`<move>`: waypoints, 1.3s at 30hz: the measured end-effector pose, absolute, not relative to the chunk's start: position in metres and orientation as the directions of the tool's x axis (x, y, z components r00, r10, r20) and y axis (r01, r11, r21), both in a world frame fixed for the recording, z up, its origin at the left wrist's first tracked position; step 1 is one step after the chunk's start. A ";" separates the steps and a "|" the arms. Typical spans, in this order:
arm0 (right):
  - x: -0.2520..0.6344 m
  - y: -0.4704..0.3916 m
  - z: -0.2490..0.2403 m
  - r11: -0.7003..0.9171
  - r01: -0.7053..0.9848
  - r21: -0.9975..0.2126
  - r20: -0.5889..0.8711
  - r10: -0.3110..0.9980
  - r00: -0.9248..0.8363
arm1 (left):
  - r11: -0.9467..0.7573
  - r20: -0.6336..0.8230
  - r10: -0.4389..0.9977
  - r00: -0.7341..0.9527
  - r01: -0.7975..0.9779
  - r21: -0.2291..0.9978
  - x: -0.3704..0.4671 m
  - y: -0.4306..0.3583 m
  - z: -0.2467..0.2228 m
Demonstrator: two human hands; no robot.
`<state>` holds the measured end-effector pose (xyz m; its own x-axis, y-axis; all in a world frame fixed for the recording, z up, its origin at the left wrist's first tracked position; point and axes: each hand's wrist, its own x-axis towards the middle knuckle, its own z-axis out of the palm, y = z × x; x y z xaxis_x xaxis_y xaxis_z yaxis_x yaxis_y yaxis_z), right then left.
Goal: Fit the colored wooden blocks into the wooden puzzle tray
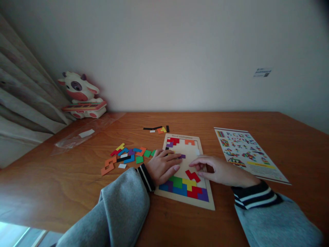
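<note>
Board [190, 200]: pale, flat, rectangular.
Left hand [164, 166]: fingers loosely extended over the board, gripping nothing we see.
Right hand [209, 168]: thumb parted from fingers, near the board's zigzag red piece [192, 176]; contact we cannot tell.

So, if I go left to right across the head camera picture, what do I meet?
Curtain → cow toy → biggest bunch of loose pieces → left hand → right hand → printed sheet.

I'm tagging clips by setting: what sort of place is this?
Probably a room in a home: a cow-shaped toy keyboard stands on a wooden table beside a curtain, and a puzzle board lies there too.
</note>
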<state>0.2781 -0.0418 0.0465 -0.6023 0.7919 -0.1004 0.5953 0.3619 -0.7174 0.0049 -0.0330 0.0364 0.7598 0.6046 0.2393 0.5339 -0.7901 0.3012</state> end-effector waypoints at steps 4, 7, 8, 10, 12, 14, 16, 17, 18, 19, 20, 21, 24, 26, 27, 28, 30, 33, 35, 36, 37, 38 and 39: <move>0.277 -0.043 0.049 0.404 0.608 -0.683 -0.096 0.776 -0.624 | -0.789 0.237 0.605 0.760 0.532 0.306 0.006 -0.033 0.035; 0.277 -0.042 0.050 0.432 0.654 -0.622 -0.101 0.783 -0.614 | -0.789 0.235 0.605 0.761 0.534 0.302 0.007 -0.033 0.035; 0.276 -0.042 0.051 0.428 0.679 -0.597 -0.109 0.795 -0.596 | -0.789 0.235 0.606 0.760 0.536 0.301 0.007 -0.033 0.036; 0.276 -0.042 0.052 0.417 0.722 -0.553 -0.117 0.818 -0.563 | -0.789 0.229 0.605 0.763 0.536 0.299 0.006 -0.033 0.036; 0.276 -0.043 0.054 0.417 0.746 -0.519 -0.124 0.826 -0.549 | -0.789 0.225 0.605 0.764 0.537 0.297 0.006 -0.033 0.037; 0.276 -0.045 0.057 0.414 0.767 -0.490 -0.137 0.833 -0.536 | -0.788 0.227 0.607 0.762 0.539 0.297 0.005 -0.033 0.037; 0.276 -0.046 0.060 0.403 0.789 -0.464 -0.148 0.842 -0.518 | -0.787 0.228 0.608 0.760 0.540 0.298 0.005 -0.033 0.037; 0.276 -0.047 0.061 0.401 0.794 -0.457 -0.150 0.845 -0.513 | -0.787 0.227 0.607 0.761 0.539 0.299 0.005 -0.033 0.037; 0.276 -0.047 0.061 0.402 0.794 -0.455 -0.151 0.844 -0.514 | -0.787 0.226 0.607 0.762 0.538 0.300 0.005 -0.033 0.037; 0.276 -0.047 0.061 0.408 0.790 -0.458 -0.149 0.841 -0.520 | -0.787 0.227 0.607 0.762 0.538 0.302 0.006 -0.033 0.037; 0.276 -0.047 0.061 0.416 0.783 -0.463 -0.145 0.836 -0.529 | -0.787 0.227 0.607 0.761 0.537 0.304 0.006 -0.033 0.037; 0.277 -0.047 0.060 0.424 0.775 -0.470 -0.137 0.832 -0.538 | -0.786 0.227 0.608 0.761 0.536 0.307 0.006 -0.033 0.036; 0.278 -0.046 0.057 0.448 0.744 -0.496 -0.104 0.820 -0.563 | -0.787 0.233 0.606 0.760 0.532 0.311 0.005 -0.033 0.036; 0.279 -0.045 0.054 0.465 0.723 -0.511 -0.078 0.812 -0.578 | -0.789 0.239 0.605 0.760 0.530 0.310 0.005 -0.033 0.037; 0.279 -0.044 0.053 0.473 0.717 -0.512 -0.065 0.811 -0.582 | -0.790 0.242 0.604 0.760 0.530 0.308 0.005 -0.033 0.037; 0.279 -0.042 0.052 0.480 0.715 -0.509 -0.050 0.812 -0.581 | -0.791 0.242 0.603 0.760 0.530 0.307 0.005 -0.033 0.037; 0.278 -0.040 0.050 0.478 0.718 -0.506 0.006 0.834 -0.552 | -0.791 0.241 0.604 0.760 0.531 0.304 0.005 -0.034 0.037; 0.274 -0.037 0.047 0.467 0.696 -0.546 0.164 0.874 -0.457 | -0.796 0.238 0.597 0.766 0.528 0.296 0.006 -0.034 0.038; 0.269 -0.036 0.042 0.495 0.655 -0.571 0.251 0.865 -0.434 | -0.798 0.246 0.595 0.765 0.527 0.292 0.007 -0.033 0.040; 0.266 -0.037 0.039 0.520 0.634 -0.572 0.274 0.850 -0.450 | -0.797 0.256 0.598 0.760 0.527 0.295 0.007 -0.033 0.041; 0.264 -0.037 0.036 0.547 0.616 -0.567 0.283 0.832 -0.478 | -0.793 0.271 0.603 0.750 0.529 0.302 0.006 -0.033 0.042; 0.261 -0.038 0.033 0.569 0.603 -0.559 0.287 0.815 -0.503 | -0.787 0.290 0.612 0.736 0.531 0.314 0.006 -0.032 0.044; 0.259 -0.038 0.031 0.585 0.597 -0.549 0.284 0.802 -0.525 | -0.779 0.308 0.623 0.719 0.535 0.327 0.005 -0.032 0.045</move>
